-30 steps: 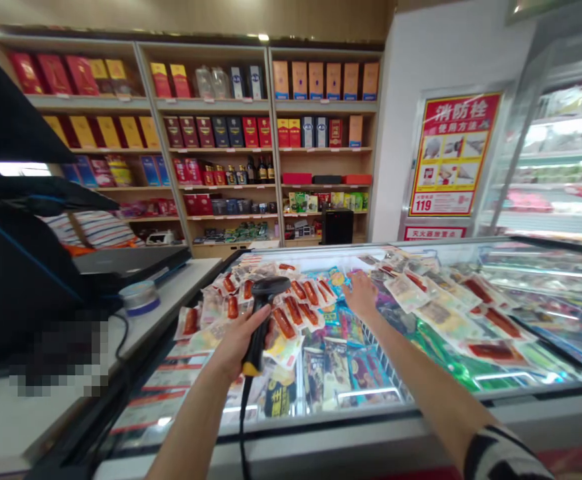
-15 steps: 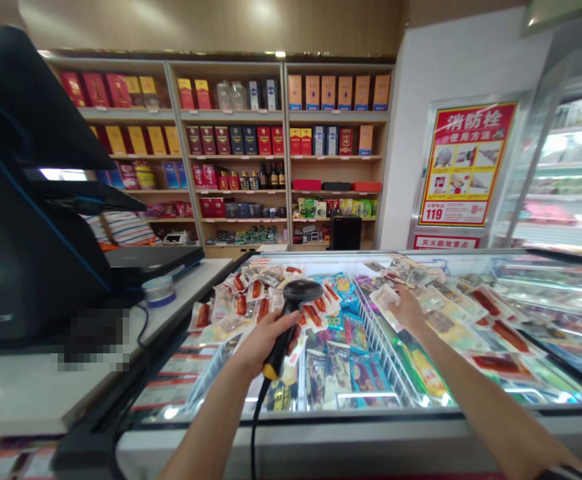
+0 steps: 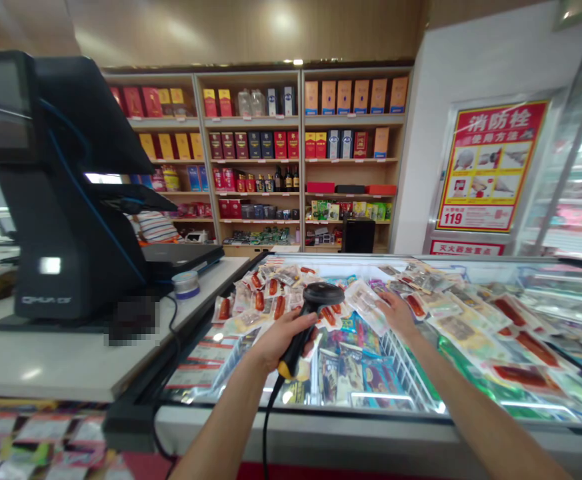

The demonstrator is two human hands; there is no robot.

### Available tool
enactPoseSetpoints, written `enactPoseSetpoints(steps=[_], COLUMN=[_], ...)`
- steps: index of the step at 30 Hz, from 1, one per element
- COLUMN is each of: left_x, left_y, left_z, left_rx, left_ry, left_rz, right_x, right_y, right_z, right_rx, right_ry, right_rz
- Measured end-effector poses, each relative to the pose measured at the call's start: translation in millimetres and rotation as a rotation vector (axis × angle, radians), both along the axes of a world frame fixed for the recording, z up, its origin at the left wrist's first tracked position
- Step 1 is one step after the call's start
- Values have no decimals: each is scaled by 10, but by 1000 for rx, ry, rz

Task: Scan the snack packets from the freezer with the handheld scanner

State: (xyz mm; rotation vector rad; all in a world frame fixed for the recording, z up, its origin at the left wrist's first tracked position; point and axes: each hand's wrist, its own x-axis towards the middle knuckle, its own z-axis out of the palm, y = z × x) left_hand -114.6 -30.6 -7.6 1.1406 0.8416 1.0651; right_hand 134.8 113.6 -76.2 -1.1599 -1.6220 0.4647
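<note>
My left hand point(image 3: 283, 338) is wrapped around the handle of a black and yellow barcode scanner point(image 3: 322, 295), whose cable hangs down toward me. In my right hand point(image 3: 395, 315) is a clear-and-white vacuum-sealed food packet point(image 3: 367, 305), pinched at its right edge. The packet hangs just right of the scanner head, over the freezer; its contents are too blurred to name. Packs of red sausages point(image 3: 279, 307) lie behind and left of the scanner on the freezer's glass top point(image 3: 211, 373). More sealed food packs point(image 3: 463, 327) are spread to the right of my right hand.
A black point-of-sale terminal point(image 3: 65, 220) stands on the white counter point(image 3: 65, 373) at left, beside a round tape-like container point(image 3: 186, 285). Below the glass, a white wire basket point(image 3: 405, 370) holds bagged ice-cream packs point(image 3: 351, 373). Shelves of boxes point(image 3: 255, 147) line the back wall.
My right hand reached right to the packs, took hold of one packet and brought it back toward the scanner. The scanner stayed in my left hand. The view turned left.
</note>
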Motion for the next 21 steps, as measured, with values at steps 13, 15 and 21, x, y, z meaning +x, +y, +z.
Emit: enactPoseSetpoints(steps=[13,15,21], left_x=[-51,-63,-200], left_y=[12,18,-35], left_z=[22,31,115], left_rx=[19,40,60], left_ry=[0,16,30], left_rz=[-28,13,197], right_x=[-10,-12,-341], right_y=[47,69,180], right_z=[-42,-41,42], right_rx=[16,12,4], right_ry=[-35,-34,-5], right_rz=[-49,-68,-116])
